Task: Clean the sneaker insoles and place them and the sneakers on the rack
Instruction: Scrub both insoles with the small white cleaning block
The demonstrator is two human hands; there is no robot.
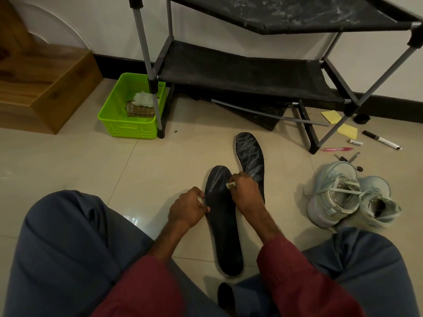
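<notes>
A white wall (103, 26) is running across the back, dimly lit; a dark skirting board (119, 65) is lining its foot; a faint curved mark (66, 26) is arcing over the wall at the left; glossy beige tiles are covering the floor (68, 161), thin grout lines crossing them; a soft patch of light (132, 219) is glinting on one tile; a wooden stepped block (41, 88) is standing at the left against the wall; a green plastic basket (128, 128) is sitting near it.
</notes>
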